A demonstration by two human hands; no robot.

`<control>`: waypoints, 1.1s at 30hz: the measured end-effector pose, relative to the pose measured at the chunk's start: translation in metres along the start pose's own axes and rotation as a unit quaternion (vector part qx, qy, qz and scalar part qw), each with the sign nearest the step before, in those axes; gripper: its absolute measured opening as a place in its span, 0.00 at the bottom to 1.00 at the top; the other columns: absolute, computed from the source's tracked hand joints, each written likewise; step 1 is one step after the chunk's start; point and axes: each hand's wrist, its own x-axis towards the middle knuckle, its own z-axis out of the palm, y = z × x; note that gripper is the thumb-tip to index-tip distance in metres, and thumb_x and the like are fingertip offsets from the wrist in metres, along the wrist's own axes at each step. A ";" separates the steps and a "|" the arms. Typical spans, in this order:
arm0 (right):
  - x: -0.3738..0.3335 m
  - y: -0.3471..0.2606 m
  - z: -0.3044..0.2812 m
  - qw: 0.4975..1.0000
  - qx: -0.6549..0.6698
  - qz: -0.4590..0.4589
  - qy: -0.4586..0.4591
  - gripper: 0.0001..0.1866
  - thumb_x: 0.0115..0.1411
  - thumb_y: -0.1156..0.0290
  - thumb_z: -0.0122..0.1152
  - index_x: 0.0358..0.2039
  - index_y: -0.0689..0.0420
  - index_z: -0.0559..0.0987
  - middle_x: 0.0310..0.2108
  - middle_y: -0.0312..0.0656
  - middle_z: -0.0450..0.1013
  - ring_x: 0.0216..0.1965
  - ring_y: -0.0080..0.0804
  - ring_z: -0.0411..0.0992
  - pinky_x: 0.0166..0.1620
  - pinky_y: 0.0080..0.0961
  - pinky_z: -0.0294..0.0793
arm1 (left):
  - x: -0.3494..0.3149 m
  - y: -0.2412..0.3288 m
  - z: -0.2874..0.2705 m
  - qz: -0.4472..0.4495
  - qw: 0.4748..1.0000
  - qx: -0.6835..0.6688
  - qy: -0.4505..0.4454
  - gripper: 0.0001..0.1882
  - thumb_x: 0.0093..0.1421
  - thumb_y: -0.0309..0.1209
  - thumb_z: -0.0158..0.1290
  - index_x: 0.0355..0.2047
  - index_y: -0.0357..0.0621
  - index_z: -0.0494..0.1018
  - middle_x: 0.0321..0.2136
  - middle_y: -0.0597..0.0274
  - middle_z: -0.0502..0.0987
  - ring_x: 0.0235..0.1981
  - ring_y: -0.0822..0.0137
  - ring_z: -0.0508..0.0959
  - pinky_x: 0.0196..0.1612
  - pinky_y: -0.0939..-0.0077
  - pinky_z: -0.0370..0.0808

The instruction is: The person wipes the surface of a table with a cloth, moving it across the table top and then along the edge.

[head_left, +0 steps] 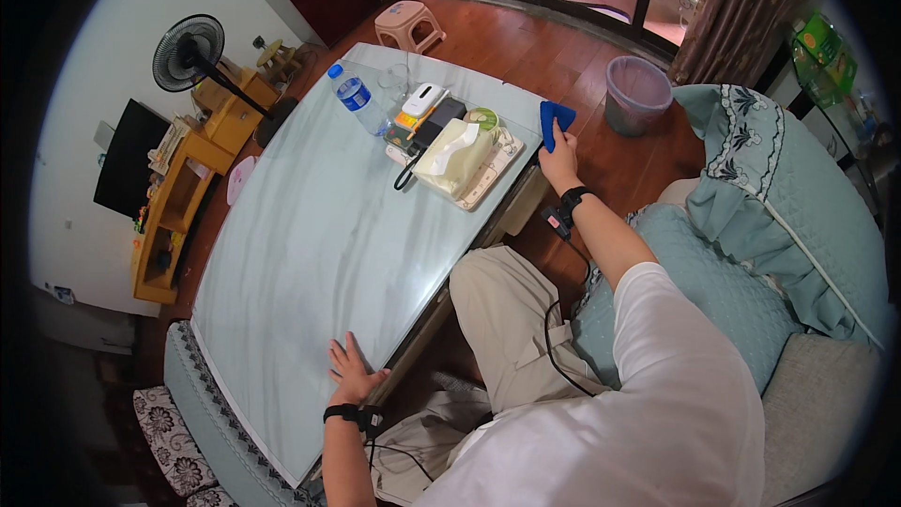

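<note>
A folded blue cloth (556,119) is gripped by my right hand (560,161) at the right edge of the coffee table (310,253), which has a pale marbled top. My left hand (351,374) lies with its fingers spread on the table's near edge, holding nothing. Closest to the cloth, a tray (508,151) carries a pack of tissues (457,154) and a round green-topped container (482,117). Beside these sit a black box-like item (439,124) and a white device (424,99). A clear water bottle (358,99) with a blue cap stands farther left.
A lined waste bin (636,99) stands on the wooden floor past my right hand. The teal-covered sofa (676,272) is to my right. A plastic stool (409,26) stands beyond the table, and a black fan (190,52) at the left. A cable (552,343) runs across my leg.
</note>
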 end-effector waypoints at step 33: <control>-0.032 0.013 0.012 0.879 0.416 0.107 -0.207 0.27 0.58 0.71 0.55 0.56 0.63 0.61 0.48 0.44 0.68 0.47 0.32 0.66 0.53 0.25 0.63 | -0.002 0.003 -0.004 -0.036 0.999 0.021 -0.011 0.63 0.41 0.41 0.65 0.66 0.56 0.29 0.65 0.41 0.24 0.66 0.42 0.28 0.60 0.34 0.36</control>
